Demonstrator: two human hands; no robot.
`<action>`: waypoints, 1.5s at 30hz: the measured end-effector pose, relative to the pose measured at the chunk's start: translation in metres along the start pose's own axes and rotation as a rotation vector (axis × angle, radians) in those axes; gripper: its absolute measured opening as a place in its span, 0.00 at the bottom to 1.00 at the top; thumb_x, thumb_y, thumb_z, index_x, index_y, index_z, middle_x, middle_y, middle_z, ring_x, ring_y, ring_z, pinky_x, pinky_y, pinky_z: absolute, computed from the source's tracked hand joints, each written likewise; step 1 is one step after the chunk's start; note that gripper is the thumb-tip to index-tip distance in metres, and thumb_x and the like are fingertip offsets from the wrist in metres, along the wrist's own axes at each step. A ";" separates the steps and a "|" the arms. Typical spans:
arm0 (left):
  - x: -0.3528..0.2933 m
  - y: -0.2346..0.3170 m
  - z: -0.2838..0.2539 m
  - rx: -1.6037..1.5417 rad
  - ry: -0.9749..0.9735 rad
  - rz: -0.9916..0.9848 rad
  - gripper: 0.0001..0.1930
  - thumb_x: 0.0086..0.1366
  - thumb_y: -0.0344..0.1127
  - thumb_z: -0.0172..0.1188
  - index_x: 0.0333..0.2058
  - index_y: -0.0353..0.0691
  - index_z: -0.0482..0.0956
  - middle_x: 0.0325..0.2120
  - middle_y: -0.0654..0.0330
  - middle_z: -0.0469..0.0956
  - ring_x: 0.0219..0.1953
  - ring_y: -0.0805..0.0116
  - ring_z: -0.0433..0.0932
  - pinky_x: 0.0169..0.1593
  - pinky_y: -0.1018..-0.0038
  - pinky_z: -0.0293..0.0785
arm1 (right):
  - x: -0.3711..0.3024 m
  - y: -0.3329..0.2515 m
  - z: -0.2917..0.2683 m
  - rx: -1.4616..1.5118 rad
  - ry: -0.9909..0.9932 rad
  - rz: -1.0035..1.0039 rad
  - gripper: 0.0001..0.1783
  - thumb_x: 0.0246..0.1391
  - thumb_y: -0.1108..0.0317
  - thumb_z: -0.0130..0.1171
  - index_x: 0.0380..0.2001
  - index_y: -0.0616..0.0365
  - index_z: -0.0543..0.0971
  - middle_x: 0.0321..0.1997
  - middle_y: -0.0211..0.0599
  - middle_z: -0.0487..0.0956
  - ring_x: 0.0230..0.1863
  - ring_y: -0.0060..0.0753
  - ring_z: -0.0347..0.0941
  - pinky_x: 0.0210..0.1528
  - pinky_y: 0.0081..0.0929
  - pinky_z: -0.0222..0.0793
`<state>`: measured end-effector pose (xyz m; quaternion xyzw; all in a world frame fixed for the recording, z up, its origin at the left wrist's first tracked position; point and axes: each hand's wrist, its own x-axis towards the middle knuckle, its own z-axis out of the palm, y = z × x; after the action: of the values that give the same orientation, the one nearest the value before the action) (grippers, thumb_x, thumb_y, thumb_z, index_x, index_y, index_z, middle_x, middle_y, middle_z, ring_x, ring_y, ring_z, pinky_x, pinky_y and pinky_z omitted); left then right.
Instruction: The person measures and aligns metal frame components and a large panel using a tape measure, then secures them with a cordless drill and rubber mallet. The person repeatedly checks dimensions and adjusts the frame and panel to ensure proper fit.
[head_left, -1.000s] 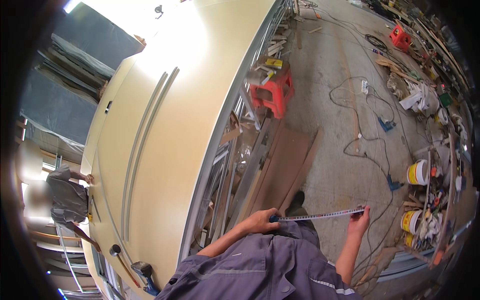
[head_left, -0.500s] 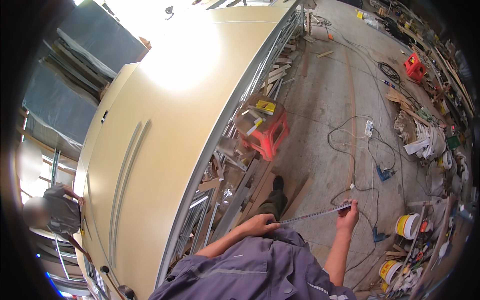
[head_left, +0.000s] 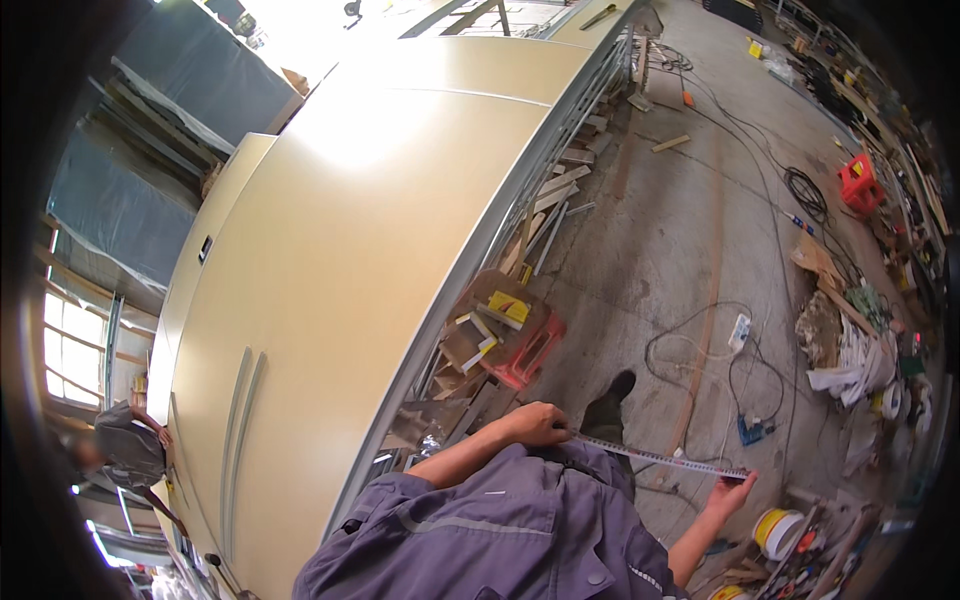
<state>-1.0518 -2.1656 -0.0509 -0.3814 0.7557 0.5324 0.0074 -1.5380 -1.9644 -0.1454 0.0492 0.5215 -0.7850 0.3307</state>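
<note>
A pale tape measure [head_left: 655, 458] is stretched in the air between my two hands, in front of my body. My left hand [head_left: 535, 424] is closed round its left end, near my waist. Farther right and a little lower, my right hand [head_left: 735, 491] grips the other end, where a dark part shows at the fingers. Whether the case sits in that hand I cannot make out. Just beyond my left hand is a red stool [head_left: 530, 352] with a brown top, carrying a yellow box [head_left: 508, 308] and small pieces.
A large cream panel [head_left: 330, 260] with two grey strips [head_left: 238, 440] lies to the left. A co-worker [head_left: 132, 445] stands at its far side. Cables, a blue drill [head_left: 755, 430] and a power strip [head_left: 739, 333] lie on the concrete floor. A white bucket [head_left: 778, 533] stands lower right.
Both hands still hold the tape measure. My right hand has moved right and down, and more tape shows between the hands. My foot has stepped forward to the right; the view has shifted.
</note>
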 end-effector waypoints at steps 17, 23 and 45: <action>0.280 0.068 -0.177 -0.179 0.390 -0.178 0.17 0.63 0.45 0.57 0.31 0.35 0.81 0.27 0.47 0.81 0.33 0.47 0.81 0.39 0.57 0.75 | 0.339 0.043 0.486 -0.412 -0.443 0.288 0.14 0.65 0.52 0.56 0.36 0.52 0.77 0.29 0.28 0.77 0.27 0.27 0.74 0.29 0.27 0.73; 0.384 0.064 -0.236 -0.248 0.353 -0.091 0.18 0.68 0.46 0.55 0.32 0.34 0.80 0.24 0.46 0.78 0.31 0.50 0.80 0.37 0.59 0.73 | 0.333 0.098 0.554 -0.534 -0.701 0.434 0.12 0.66 0.57 0.55 0.40 0.54 0.77 0.30 0.32 0.80 0.27 0.27 0.77 0.26 0.28 0.76; 0.563 0.036 -0.472 -0.367 0.467 -0.148 0.17 0.67 0.44 0.55 0.32 0.34 0.82 0.24 0.51 0.82 0.31 0.50 0.82 0.39 0.59 0.75 | 0.406 0.190 0.808 -0.849 -0.963 0.655 0.14 0.66 0.61 0.54 0.34 0.61 0.80 0.28 0.39 0.82 0.24 0.31 0.79 0.26 0.29 0.77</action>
<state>-1.2857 -2.8634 -0.0530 -0.5424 0.5982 0.5560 -0.1970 -1.5286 -2.8872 -0.1022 -0.2811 0.5364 -0.3097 0.7330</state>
